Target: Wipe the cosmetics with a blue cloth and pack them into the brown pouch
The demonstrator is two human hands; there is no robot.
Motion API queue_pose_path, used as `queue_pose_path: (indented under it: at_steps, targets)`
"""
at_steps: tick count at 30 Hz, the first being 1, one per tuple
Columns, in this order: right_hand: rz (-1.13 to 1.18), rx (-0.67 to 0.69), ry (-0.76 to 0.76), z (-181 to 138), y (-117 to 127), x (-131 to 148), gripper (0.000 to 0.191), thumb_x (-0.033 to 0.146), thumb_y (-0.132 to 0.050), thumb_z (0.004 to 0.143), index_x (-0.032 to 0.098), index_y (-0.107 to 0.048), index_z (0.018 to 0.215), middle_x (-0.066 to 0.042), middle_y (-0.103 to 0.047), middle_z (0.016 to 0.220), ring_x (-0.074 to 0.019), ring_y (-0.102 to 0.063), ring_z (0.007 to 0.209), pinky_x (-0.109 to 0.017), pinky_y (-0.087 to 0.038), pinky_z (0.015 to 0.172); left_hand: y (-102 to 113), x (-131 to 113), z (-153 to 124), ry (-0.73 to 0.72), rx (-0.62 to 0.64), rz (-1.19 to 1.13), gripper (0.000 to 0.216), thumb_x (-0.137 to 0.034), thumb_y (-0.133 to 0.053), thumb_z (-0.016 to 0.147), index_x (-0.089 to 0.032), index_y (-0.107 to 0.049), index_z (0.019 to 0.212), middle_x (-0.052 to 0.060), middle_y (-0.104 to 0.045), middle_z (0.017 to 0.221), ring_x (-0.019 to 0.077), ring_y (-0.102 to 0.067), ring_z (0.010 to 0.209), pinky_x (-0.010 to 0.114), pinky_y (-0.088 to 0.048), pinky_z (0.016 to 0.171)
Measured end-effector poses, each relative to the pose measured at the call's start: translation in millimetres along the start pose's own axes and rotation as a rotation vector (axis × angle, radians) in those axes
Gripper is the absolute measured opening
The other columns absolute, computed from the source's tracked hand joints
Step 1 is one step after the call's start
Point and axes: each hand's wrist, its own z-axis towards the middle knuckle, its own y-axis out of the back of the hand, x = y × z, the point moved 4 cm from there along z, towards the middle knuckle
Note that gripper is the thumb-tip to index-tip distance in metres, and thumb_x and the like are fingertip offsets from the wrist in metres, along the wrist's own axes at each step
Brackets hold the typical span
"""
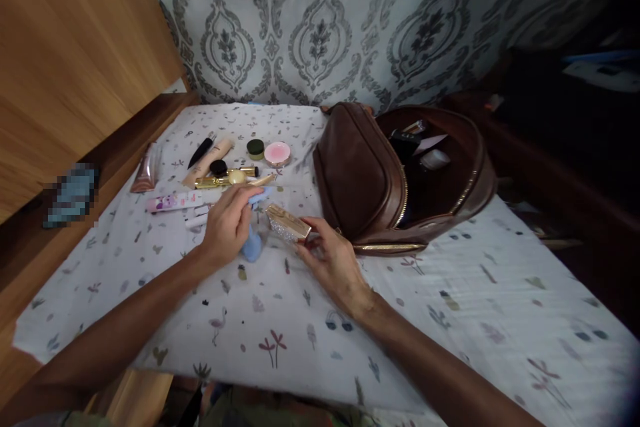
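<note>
My left hand [229, 221] is closed around a light blue cloth [253, 244] that hangs down from its fingers onto the sheet. My right hand [331, 259] pinches a small gold glittery case [287, 223], held just right of the cloth. Both hands hover over a white printed sheet [280, 320], in front of an open brown leather bag [395, 177].
Several cosmetics lie in a row behind my left hand: a pink tube [173, 201], a gold tube [220, 181], a pink round compact [277, 153], a green jar [255, 148], a black pencil [201, 151]. A wooden panel [75, 60] stands at the left. Patterned wallpaper is behind.
</note>
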Motion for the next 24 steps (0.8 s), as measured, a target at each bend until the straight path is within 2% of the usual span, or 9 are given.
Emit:
queue_pose_path:
  at_steps: [3, 6, 9, 12, 14, 19, 24]
  targets:
    - [-0.025, 0.021, 0.028, 2, -2, 0, 0.02, 0.011, -0.06, 0.084, 0.02, -0.061, 0.103, -0.004, -0.069, 0.093, -0.017, -0.065, 0.075, -0.028, -0.054, 0.069, 7, -25, -2, -0.2, -0.055, 0.025, 0.037, -0.007, -0.04, 0.097, -0.018, -0.056, 0.128, 0.01, -0.066, 0.116, 0.0223, -0.063, 0.111, 0.04, -0.056, 0.093]
    - [-0.049, 0.035, 0.076, 3, -3, 3, 0.011, 0.01, -0.056, 0.086, 0.02, -0.058, 0.091, -0.003, -0.065, 0.087, -0.0168, -0.062, 0.075, -0.028, -0.052, 0.068, 0, -49, -11, -0.445, 0.005, 0.158, 0.039, -0.008, -0.046, 0.097, -0.016, -0.055, 0.134, 0.009, -0.068, 0.119, 0.0241, -0.062, 0.117, 0.038, -0.057, 0.097]
    - [-0.076, 0.028, 0.105, 3, -3, 5, 0.012, 0.013, -0.056, 0.087, 0.021, -0.051, 0.079, -0.002, -0.059, 0.077, -0.0161, -0.057, 0.068, -0.027, -0.048, 0.063, -8, -56, -17, -0.552, 0.039, 0.299, 0.037, -0.009, -0.053, 0.095, -0.012, -0.058, 0.132, 0.009, -0.071, 0.12, 0.025, -0.062, 0.118, 0.037, -0.056, 0.099]
    - [-0.057, 0.035, 0.115, 2, -3, 6, 0.006, 0.014, -0.055, 0.088, 0.02, -0.054, 0.088, -0.003, -0.061, 0.083, -0.0173, -0.058, 0.072, -0.028, -0.049, 0.067, -8, -50, -14, -0.524, 0.034, 0.356, 0.036, -0.008, -0.051, 0.095, -0.011, -0.061, 0.13, 0.01, -0.071, 0.119, 0.0257, -0.063, 0.115, 0.036, -0.057, 0.094]
    - [-0.043, 0.044, 0.1, 2, -3, 6, 0.009, 0.015, -0.055, 0.089, 0.019, -0.056, 0.096, -0.005, -0.064, 0.087, -0.0179, -0.06, 0.075, -0.029, -0.049, 0.07, -7, -41, -11, -0.471, 0.031, 0.363, 0.038, -0.007, -0.046, 0.096, -0.012, -0.06, 0.131, 0.01, -0.071, 0.118, 0.0255, -0.064, 0.112, 0.036, -0.057, 0.09]
    - [-0.055, 0.063, 0.036, 0, -2, 8, 0.004, 0.024, -0.052, 0.093, 0.02, -0.052, 0.096, -0.002, -0.062, 0.08, -0.0166, -0.058, 0.068, -0.027, -0.047, 0.065, -5, -22, -6, -0.302, 0.032, 0.347, 0.039, -0.008, -0.038, 0.098, -0.014, -0.061, 0.128, 0.011, -0.071, 0.113, 0.0238, -0.065, 0.103, 0.034, -0.056, 0.08]
    - [-0.057, 0.045, 0.013, -1, 1, 11, 0.01, 0.026, -0.048, 0.095, 0.021, -0.05, 0.104, -0.004, -0.064, 0.084, -0.0163, -0.06, 0.069, -0.026, -0.048, 0.066, -9, -9, -6, -0.121, 0.102, 0.242, 0.036, -0.007, -0.035, 0.097, -0.014, -0.061, 0.122, 0.011, -0.069, 0.113, 0.0229, -0.065, 0.104, 0.035, -0.056, 0.081]
